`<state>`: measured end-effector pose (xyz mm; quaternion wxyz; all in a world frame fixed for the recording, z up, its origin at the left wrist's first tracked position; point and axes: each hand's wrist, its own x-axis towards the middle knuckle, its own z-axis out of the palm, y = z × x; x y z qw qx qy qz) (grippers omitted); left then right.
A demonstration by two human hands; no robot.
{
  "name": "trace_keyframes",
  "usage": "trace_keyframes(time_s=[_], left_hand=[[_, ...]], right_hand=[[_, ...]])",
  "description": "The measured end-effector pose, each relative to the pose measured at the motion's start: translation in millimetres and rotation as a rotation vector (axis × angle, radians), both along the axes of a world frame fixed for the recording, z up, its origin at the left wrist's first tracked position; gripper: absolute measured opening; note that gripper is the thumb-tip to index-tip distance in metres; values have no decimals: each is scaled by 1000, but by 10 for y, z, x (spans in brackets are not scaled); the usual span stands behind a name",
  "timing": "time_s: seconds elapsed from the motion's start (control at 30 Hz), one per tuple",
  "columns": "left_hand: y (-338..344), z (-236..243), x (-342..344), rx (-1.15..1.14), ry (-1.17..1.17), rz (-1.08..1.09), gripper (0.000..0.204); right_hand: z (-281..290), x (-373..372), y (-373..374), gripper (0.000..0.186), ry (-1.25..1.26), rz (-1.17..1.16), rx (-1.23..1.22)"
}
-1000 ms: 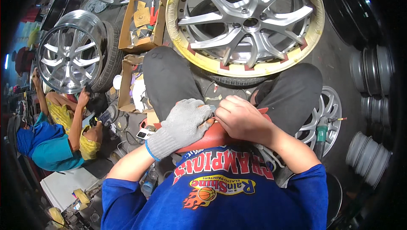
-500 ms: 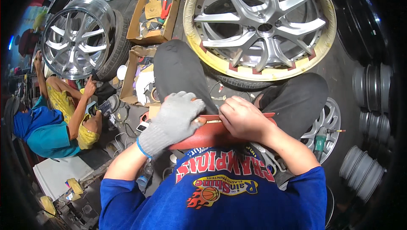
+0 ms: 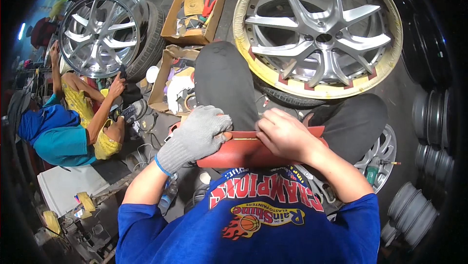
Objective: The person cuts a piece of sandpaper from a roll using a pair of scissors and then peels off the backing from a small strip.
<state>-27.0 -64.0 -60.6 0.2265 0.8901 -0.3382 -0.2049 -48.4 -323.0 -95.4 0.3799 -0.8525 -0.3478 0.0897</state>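
A red sheet, seemingly sandpaper (image 3: 234, 155), is held crosswise over my lap, with a folded or split upper edge showing a pale line. My left hand (image 3: 201, 131), in a grey knit glove with a blue cuff, is closed on its left part. Bare, my right hand (image 3: 286, 135) pinches the same sheet right of the middle, fingers curled at the upper edge. The sheet's right corner sticks out past that hand. Beyond my knees lies a large silver alloy wheel (image 3: 270, 22), its rim covered in yellowish tape (image 3: 319, 91) with small dark red pieces on it.
To the left a person in a blue-teal shirt (image 3: 63, 141) handles another polished wheel (image 3: 101, 30). Cardboard boxes (image 3: 168, 40) of scraps and tools stand beside my left knee. A green-bodied tool (image 3: 371, 175) rests on a wheel at right, near stacked rims (image 3: 412, 215).
The view has shifted, so the scene sits further right. Both hands keep hold of the red sheet, the right one a little further from the left. The other person's arm has moved slightly.
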Motion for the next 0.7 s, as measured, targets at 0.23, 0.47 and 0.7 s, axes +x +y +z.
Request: trace_keyframes(time_s=[0.23, 0.47, 0.7], left_hand=[[88, 120, -66, -85, -28, 176, 22], [422, -73, -217, -116, 81, 274, 26], [360, -17, -234, -140, -23, 287, 18]], right_hand=[[-52, 38, 283, 12, 49, 12, 35], [-47, 90, 371, 14, 41, 35, 32], [-62, 147, 688, 17, -31, 62, 52]])
